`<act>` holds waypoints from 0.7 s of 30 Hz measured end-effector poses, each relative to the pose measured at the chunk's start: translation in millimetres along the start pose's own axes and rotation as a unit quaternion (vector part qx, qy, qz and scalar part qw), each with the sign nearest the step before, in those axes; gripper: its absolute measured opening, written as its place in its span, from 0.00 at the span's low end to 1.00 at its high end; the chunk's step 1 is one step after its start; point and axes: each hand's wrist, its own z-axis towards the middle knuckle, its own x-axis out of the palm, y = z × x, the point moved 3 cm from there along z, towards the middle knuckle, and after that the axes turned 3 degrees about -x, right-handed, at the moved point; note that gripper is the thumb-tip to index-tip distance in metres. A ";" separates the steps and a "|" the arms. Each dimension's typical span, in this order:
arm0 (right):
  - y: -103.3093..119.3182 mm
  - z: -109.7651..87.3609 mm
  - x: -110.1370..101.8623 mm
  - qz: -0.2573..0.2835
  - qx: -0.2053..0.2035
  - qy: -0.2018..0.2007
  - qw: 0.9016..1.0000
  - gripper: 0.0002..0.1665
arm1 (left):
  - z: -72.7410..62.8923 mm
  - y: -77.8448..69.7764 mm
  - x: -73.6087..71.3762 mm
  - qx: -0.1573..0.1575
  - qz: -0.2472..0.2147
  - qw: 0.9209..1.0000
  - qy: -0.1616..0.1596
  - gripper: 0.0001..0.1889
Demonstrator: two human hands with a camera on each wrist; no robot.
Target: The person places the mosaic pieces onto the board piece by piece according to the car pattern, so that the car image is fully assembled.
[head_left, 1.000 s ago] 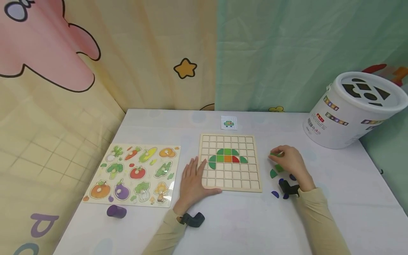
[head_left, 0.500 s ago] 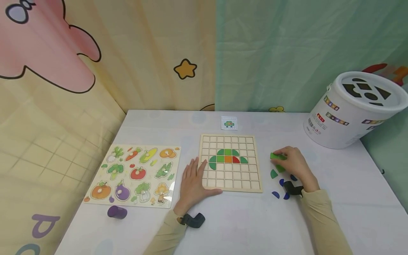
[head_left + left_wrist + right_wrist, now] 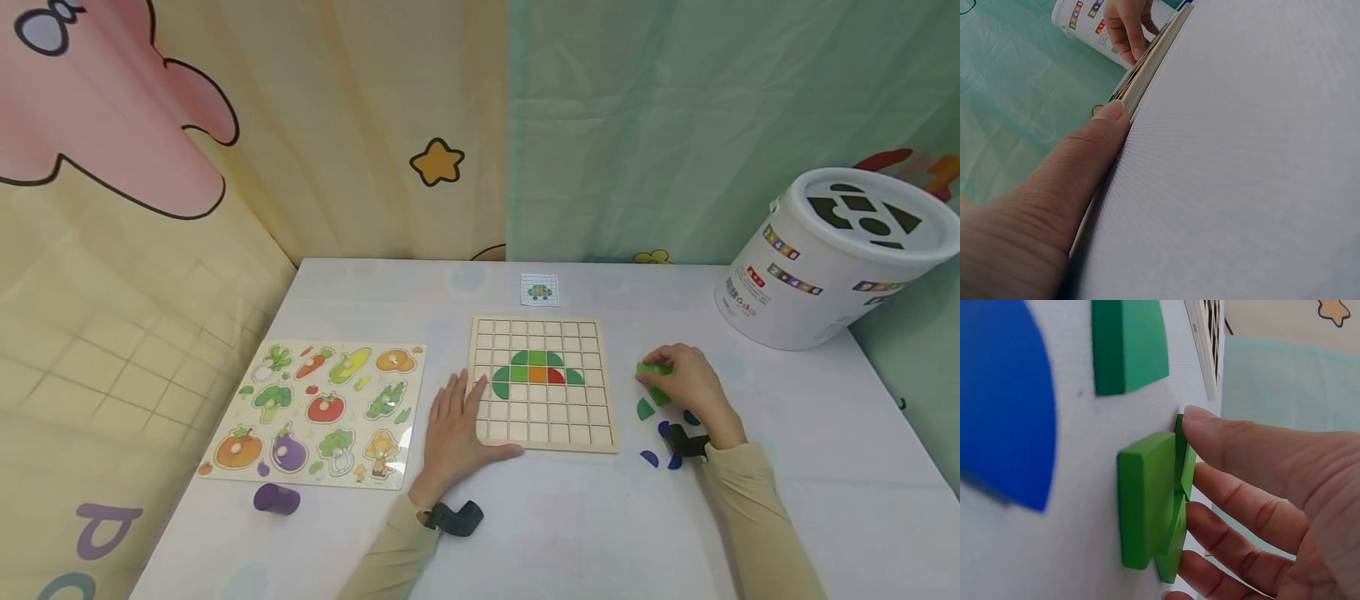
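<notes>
My left hand (image 3: 455, 429) lies with spread fingers on the left edge of a wooden grid board (image 3: 551, 433), its thumb along the near edge. In the left wrist view that thumb (image 3: 1085, 147) presses the board's side. Green, orange and red pieces on the grid form a domed shape (image 3: 537, 374). To the board's right, my right hand (image 3: 686, 379) pinches a light green square block (image 3: 1186, 456) between thumb and fingers, low over the table. Another green block (image 3: 1146, 500) lies just beside it. A green quarter-circle block (image 3: 645, 409) and several blue half-circle blocks (image 3: 649, 458) lie nearer.
A small picture card (image 3: 539, 291) lies behind the board. At the left are a vegetable puzzle board (image 3: 345, 479) and a purple cylinder (image 3: 277, 499). A white bucket (image 3: 780, 292) with a shape-hole lid stands at the back right.
My right hand has shifted slightly right at the green blocks, and light green now shows under its fingertips. The left hand stays still on the board.
</notes>
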 end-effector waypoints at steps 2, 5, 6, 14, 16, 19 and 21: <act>-0.7 0.0 -0.5 -0.003 0.003 0.005 1.000 0.19 | 0.1 -0.4 0.1 0.002 -0.003 1.000 -0.001 0.62; -1.3 0.2 -1.2 -0.006 0.002 0.014 1.000 0.18 | 0.2 -0.2 0.6 -0.002 -0.002 1.000 0.004 0.62; -0.8 0.1 -1.6 -0.006 0.000 0.016 1.000 0.18 | 0.3 -0.1 0.7 -0.004 -0.003 1.000 0.006 0.62; 4.5 -1.9 -3.4 -0.025 -0.029 -0.009 0.999 0.15 | 0.7 0.8 1.9 -0.007 -0.001 1.000 0.012 0.62; 6.3 -3.5 -3.7 -0.029 -0.035 -0.013 0.999 0.14 | 0.8 0.9 2.0 -0.007 -0.001 1.000 0.012 0.62; 8.8 -5.8 -4.3 -0.031 -0.037 -0.013 0.999 0.13 | 0.7 1.0 1.5 -0.007 -0.003 1.000 0.012 0.62; 11.6 -7.3 -4.8 -0.029 -0.038 -0.014 0.999 0.12 | 0.7 1.0 1.1 -0.007 -0.003 1.000 0.012 0.62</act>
